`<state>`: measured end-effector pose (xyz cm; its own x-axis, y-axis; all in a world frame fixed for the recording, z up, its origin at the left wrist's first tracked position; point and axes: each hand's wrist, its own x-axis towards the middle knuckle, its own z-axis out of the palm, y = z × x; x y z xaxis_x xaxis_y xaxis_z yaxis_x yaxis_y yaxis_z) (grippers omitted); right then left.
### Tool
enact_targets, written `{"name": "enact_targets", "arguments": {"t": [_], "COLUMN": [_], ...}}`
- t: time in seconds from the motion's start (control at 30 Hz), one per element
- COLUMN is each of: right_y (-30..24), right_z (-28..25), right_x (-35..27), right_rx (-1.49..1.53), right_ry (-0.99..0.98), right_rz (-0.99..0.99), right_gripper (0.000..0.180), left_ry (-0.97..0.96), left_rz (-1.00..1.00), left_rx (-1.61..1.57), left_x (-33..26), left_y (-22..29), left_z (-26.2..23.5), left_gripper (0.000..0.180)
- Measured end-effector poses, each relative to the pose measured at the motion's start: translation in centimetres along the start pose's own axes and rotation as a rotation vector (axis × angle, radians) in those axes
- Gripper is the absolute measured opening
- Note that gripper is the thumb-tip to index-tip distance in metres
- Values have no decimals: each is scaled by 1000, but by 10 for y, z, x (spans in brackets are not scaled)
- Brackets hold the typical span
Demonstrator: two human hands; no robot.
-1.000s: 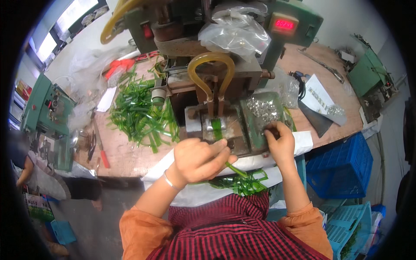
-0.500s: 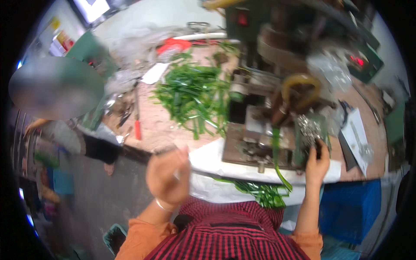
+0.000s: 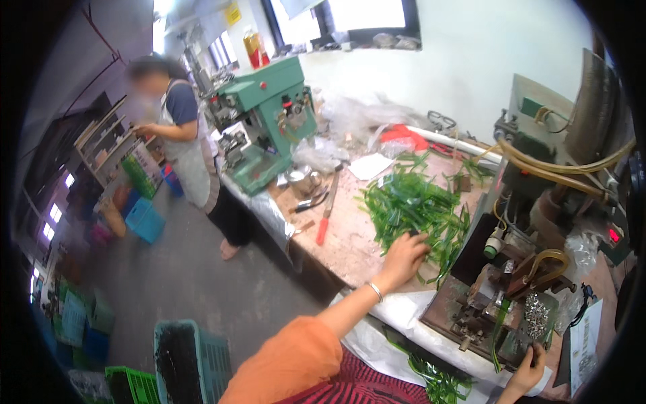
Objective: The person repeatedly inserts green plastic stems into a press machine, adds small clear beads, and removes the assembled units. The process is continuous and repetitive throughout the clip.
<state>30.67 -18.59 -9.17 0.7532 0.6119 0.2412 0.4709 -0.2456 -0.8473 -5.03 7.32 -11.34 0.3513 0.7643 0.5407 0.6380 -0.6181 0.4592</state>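
A loose heap of glossy green strips [image 3: 414, 205] lies on the worktable. My left hand [image 3: 405, 259] rests on the heap's near edge, fingers bent down into it; what they pinch is hidden. At the lower right, my right hand [image 3: 529, 370] is beside a small tray [image 3: 553, 313] of shiny metal bits [image 3: 536, 315], thumb and fingers drawn together; anything between them is too small to name. A single green strip [image 3: 499, 333] hangs from the dark bench press [image 3: 471, 303] just left of that tray. More green strips [image 3: 441, 382] lie on white sheeting over my lap.
A red-handled tool [image 3: 323, 229] lies left of the heap, near a green machine [image 3: 269, 128]. A person [image 3: 185, 135] stands beyond it. Turquoise crates [image 3: 208, 360] sit on the floor at lower left. A white sheet of paper [image 3: 585, 343] lies at far right.
The view has swung to the left. My left hand has moved from in front of my body forward onto the green heap. My right hand stays by the metal bits, now at the tray's near edge.
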Motion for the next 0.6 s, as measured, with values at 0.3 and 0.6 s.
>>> {"name": "enact_targets", "arguments": {"t": [0.3, 0.6], "right_y": [-145, -145], "right_z": [40, 81], "right_x": [11, 10], "right_rx": [231, 542], "right_ry": [-158, -293], "right_rz": [-324, -126], "right_gripper": [40, 19], "left_ry": [26, 225], "left_rz": [-506, -726], "left_rx": [-935, -908], "left_x": [20, -21], "left_y": [7, 73], "left_z": [-41, -28], "left_gripper": [37, 30]}}
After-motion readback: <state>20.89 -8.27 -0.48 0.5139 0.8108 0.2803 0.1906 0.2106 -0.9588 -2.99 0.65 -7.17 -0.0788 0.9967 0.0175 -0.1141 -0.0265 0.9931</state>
